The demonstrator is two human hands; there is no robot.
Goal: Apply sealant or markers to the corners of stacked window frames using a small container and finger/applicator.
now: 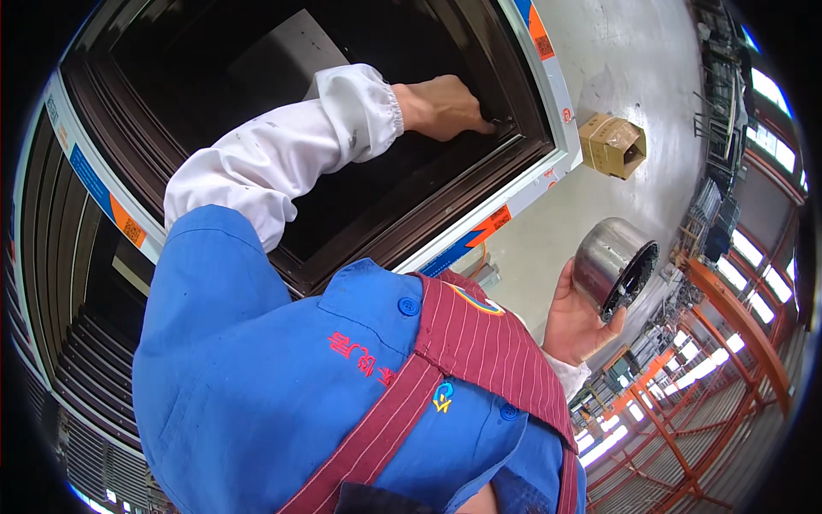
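My left hand, in a white oversleeve, reaches across a dark brown frame to its inner corner. Its fingers are curled closed, with one fingertip at the corner; whether they grip something small is hidden. Low on the right, my right hand cradles a shiny metal can from below, fingers and thumb around it. The can is tilted, its open mouth turned to the right, and dark, lumpy residue coats its rim and inside.
White protective strips with blue and orange labels edge the frame. An open cardboard box lies on the grey floor beyond it. More dark frames stack at the left. Orange metal racks stand at the right.
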